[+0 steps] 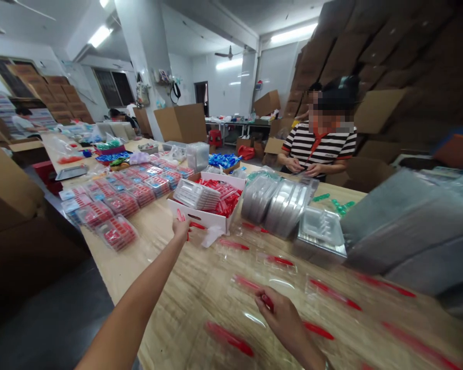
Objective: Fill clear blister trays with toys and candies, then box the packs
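Observation:
My left hand (pixel 181 227) is closed around a few slim red plastic pieces, just in front of a white cardboard box (pixel 208 218). The box holds a heap of similar red pieces (pixel 227 203) and a stack of clear blister trays (pixel 196 194). Nearer to me on the right, my right hand (pixel 280 313) is curled with its fingers pinched on a red plastic piece (pixel 268 302). Around it, clear trays lie in rows on the wooden table, each with one long red piece, such as this red piece (pixel 334 294). Motion blurs the nearest ones.
Packed red-and-white blister packs (pixel 118 232) stand in stacks at the left. Nested clear trays (pixel 287 205) and grey plastic-wrapped stacks (pixel 386 216) occupy the right. A co-worker in a striped shirt (pixel 320 146) sits across the table (pixel 158 288). Blue pieces (pixel 224 160) fill another box.

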`<state>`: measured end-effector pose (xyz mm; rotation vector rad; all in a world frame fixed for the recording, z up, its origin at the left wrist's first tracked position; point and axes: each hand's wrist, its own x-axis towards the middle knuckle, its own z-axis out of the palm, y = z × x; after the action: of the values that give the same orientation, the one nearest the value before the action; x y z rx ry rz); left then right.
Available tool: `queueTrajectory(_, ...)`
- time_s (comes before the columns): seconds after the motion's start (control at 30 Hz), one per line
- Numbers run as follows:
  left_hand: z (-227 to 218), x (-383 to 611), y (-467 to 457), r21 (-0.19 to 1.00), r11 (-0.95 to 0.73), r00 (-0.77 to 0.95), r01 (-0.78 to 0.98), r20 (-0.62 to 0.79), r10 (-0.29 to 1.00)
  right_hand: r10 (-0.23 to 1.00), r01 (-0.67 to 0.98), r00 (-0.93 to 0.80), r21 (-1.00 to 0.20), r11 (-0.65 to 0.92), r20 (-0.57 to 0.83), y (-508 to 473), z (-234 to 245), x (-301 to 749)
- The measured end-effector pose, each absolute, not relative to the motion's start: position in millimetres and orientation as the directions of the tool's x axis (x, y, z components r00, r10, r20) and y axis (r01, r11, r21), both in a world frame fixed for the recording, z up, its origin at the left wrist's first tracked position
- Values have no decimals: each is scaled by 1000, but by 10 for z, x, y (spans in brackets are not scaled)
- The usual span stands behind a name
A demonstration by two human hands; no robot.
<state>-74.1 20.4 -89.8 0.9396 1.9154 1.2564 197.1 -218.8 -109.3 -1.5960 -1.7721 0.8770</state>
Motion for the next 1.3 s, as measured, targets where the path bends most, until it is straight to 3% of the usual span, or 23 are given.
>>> queueTrajectory(0.23,-1037,-877,252,766,395,-499,507,-113,859,997,609,-39,-792,-33,-72,-2472,-1225,2122)
queueTrajectory(0.47,-1130,-911,-284,557,113,-102,823,-52,993,999,625,19,-779,-52,-51,-2595,-1290,2227)
queueTrajectory(0.67,-1251,-785,-321,428,41,-17,903,-59,998,999,623,4,-781,-37,-44,-2617,-1184,2139)
queueTrajectory(0.83,-1182,-743,-229,441,24,-10,897,-34,999,999,635,19,-772,-32,-27,-2688,-1187,2184)
queueTrajectory(1.0,-1063,-572,-513,556,-26,24,831,12,1000,1000,630,15,-776,-16,-8,-2742,-1198,2193)
queueTrajectory(1.1,-1001,-315,-910,688,-52,132,724,-64,989,1000,599,12,-800,-9,-2,-2710,-1087,2107)
queueTrajectory(1.2,-912,6,-1376,928,82,326,363,-209,922,1000,499,12,-866,-2,4,-2636,-924,1979)
queueTrajectory(1.3,-797,288,-1738,960,280,428,-2,-252,868,999,362,28,-932,12,24,-2575,-788,1846)
